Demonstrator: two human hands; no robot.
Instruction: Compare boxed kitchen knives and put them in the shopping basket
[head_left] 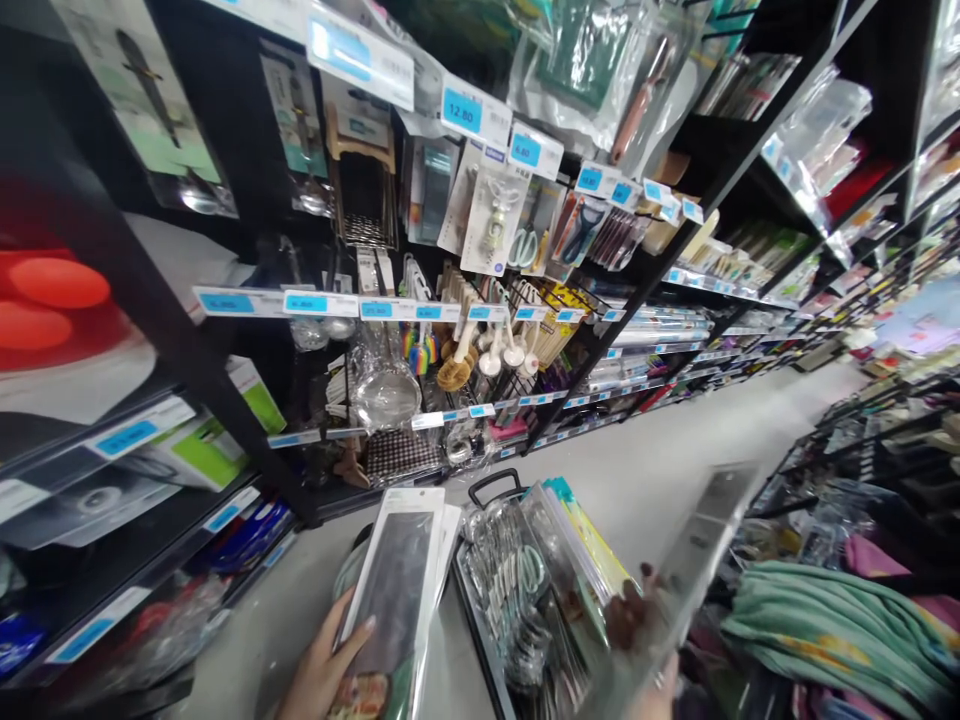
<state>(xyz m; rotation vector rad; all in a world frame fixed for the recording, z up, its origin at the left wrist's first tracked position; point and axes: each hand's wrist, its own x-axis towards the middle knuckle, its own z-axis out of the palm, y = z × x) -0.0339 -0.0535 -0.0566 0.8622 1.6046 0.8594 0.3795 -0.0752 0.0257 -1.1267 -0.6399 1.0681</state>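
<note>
My left hand (330, 655), low in the view, is closed round a flat white-framed package (397, 575) with a long dark window and a food picture at its bottom. Another white package edge shows behind it. At the lower right, my right hand (660, 690) shows only in part and is smeared, gripping a long, flat, shiny grey package (697, 550) held tilted. Between the hands stands a black-rimmed basket (480, 640) with a black handle. Inside are packaged metal utensils (502, 565), green-handled scissors (531, 570) and upright packs with yellow and teal edges (589, 525).
A black shelf rack (300, 470) with blue-and-white price tags stands ahead, hung with scissors, brushes, peelers and a strainer (386, 395). The grey floor aisle (675, 440) runs to the upper right. Green folded cloth (832, 625) lies on the right-hand shelf.
</note>
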